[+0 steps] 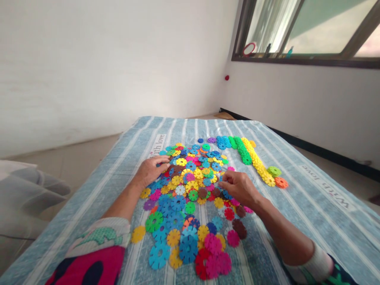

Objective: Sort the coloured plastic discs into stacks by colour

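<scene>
A pile of flat, notched plastic discs (pixel 190 198) in several colours lies spread on a blue striped bed cover (pixel 311 206). My left hand (pixel 151 170) rests on the pile's left side, fingers curled down onto the discs. My right hand (pixel 239 186) hovers over the pile's right side, its fingertips pinched together at a small piece I cannot make out. Beyond my right hand runs a joined row of discs (pixel 252 158): blue, then green, then yellow, ending near a loose green disc (pixel 274 171) and an orange disc (pixel 281 182).
The bed cover's left edge drops to a tiled floor (pixel 83 154). A white wall (pixel 118 59) stands behind, and a window (pixel 308 27) sits at the upper right. Grey bedding (pixel 26 190) lies at the left.
</scene>
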`<state>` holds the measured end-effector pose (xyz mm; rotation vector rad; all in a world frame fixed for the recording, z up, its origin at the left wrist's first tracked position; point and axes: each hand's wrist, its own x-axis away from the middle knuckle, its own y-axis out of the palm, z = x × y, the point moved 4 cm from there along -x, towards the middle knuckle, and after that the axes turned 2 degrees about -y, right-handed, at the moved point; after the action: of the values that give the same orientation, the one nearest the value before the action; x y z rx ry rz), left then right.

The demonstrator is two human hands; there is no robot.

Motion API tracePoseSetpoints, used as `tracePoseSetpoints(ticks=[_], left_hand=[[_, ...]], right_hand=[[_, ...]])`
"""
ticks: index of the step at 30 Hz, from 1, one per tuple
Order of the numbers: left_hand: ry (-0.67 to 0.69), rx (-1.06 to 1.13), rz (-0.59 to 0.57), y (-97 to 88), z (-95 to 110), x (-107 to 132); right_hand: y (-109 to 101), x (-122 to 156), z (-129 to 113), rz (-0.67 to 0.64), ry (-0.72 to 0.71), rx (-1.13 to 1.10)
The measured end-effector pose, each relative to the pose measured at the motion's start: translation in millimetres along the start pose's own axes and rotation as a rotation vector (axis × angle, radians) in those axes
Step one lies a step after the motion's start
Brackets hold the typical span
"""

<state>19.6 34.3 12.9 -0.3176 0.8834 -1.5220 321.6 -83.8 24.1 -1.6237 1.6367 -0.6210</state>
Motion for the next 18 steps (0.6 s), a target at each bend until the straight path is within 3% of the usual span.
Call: tracePoseSetpoints(ticks=[6,10,13,18], left_hand=[[0.017,0.01,-0.005,0.0,2,1],[0.022,0.016,-0.01,0.3,2,1],[0.026,0.011,-0.008,0.6,1,1],[0.026,-0.012,-0.006,0.9,1,0]], right_hand=[[13,4,-6,-0.112,-0.015,0.028],[12,6,-14,-0.219,-0.013,-0.118],[4,2,-7,-0.138,0.004,-0.154],[6,0,0,-0.072,-0.035,0.012]])
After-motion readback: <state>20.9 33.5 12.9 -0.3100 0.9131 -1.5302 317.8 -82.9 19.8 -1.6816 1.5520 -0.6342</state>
